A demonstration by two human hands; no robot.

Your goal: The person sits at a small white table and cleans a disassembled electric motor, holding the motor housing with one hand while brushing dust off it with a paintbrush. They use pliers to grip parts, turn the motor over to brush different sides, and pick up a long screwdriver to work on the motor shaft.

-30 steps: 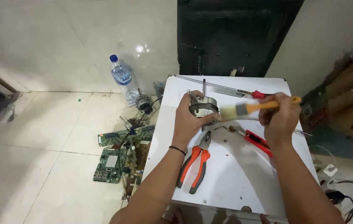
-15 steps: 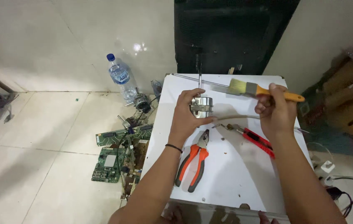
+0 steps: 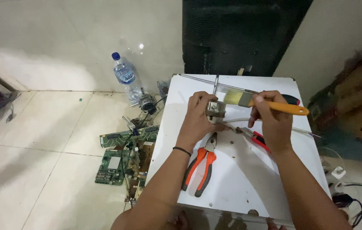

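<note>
Head view: left hand [image 3: 198,119] clamped round small metal motor part [image 3: 215,110] at table [image 3: 240,187] centre; right hand [image 3: 272,121] gripping orange-handled brush [image 3: 261,102], bristles at part. Brushing underway, prob. mid-job; pliers [image 3: 200,168] idle nearby.

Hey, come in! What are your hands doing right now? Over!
Left hand grips small metal motor part. Right hand holds orange-handled brush, bristles at the part. Orange pliers lie beside the left wrist.
</note>
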